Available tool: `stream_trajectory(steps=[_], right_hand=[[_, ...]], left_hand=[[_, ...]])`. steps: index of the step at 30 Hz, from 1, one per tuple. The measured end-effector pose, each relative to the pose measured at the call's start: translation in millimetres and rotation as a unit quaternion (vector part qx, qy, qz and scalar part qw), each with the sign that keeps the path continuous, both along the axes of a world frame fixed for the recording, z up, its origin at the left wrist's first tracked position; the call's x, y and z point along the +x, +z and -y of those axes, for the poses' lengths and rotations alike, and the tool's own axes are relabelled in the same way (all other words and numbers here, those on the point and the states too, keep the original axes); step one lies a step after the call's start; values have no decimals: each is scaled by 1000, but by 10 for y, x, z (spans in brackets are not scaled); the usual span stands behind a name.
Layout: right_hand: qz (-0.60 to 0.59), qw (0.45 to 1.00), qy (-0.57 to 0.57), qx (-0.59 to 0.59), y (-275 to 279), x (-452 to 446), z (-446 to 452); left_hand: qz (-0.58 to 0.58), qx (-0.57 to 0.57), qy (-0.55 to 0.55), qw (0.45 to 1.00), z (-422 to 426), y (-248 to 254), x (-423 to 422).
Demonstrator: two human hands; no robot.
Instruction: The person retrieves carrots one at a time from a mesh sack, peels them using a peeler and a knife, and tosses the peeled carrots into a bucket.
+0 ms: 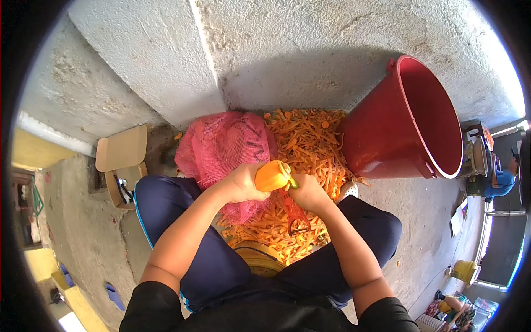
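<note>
My left hand [245, 183] is wrapped round a thick orange carrot [270, 176], its stem end facing right. My right hand [308, 193] is closed beside that end, gripping a red peeler [293, 210] whose blade head points down. A small yellow-green bit shows between the carrot's end and my right fingers; I cannot tell whether it is stem or something held. Below both hands lies a heap of orange peelings [312, 141]. A pink mesh sack [221, 146] with dark lettering sits just beyond my left hand; its contents are hidden.
A large red bucket [376, 122] leans at the right of the heap. Under me is a yellow rounded thing [260, 254]. An open cardboard box [119, 188] stands left by the wall [287, 61]. Other people [503, 180] sit far right. A blue slipper [114, 297] lies left.
</note>
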State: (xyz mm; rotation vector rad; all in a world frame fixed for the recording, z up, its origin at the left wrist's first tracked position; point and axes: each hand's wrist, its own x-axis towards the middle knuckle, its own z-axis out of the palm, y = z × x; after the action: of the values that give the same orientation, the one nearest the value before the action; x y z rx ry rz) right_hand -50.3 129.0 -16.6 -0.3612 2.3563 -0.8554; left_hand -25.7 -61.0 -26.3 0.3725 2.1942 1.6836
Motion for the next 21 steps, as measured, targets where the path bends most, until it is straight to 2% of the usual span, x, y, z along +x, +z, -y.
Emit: stream_trajectory(steps=[1, 4, 7, 10, 13, 15, 16, 17, 18, 19, 20, 21], right_hand=[[-6, 1000, -4, 0, -18, -4, -1], [-23, 1000, -16, -2, -145, -28, -16], [-27, 1000, -11, -9, -242, -34, -13], [-29, 999, 0, -29, -248, -50, 2], [-44, 998, -32, -43, -259, -42, -1], [-40, 998, -55, -19, -458, -47, -84], [-71, 991, 98, -53, -786, -141, -200], [-97, 989, 98, 58, -668, -121, -88], [18, 998, 44, -31, -942, -104, -78], [132, 984, -6, -117, -1318, -89, -98], [115, 971, 10, -209, -1565, -3, -116], [97, 948, 25, -301, -1577, 79, -80]], left_hand=[[12, 6, 1, 1000, -5, 3, -6], [-112, -156, 74, 979, -64, 36, 24], [-110, -175, 43, 977, 2, -7, -14], [-19, -84, -19, 996, 51, 67, -38], [-32, -84, 10, 996, 0, 74, -28], [-168, -148, -69, 972, -37, 197, 7], [-201, -80, -102, 971, -183, 196, 94], [-121, -56, -124, 983, -308, 235, 164], [-97, -79, -119, 985, -317, 226, 155], [-74, -100, -108, 986, -323, 211, 143], [-64, -72, -102, 990, -312, 216, 113], [-52, -48, -97, 993, -275, 247, 65]])
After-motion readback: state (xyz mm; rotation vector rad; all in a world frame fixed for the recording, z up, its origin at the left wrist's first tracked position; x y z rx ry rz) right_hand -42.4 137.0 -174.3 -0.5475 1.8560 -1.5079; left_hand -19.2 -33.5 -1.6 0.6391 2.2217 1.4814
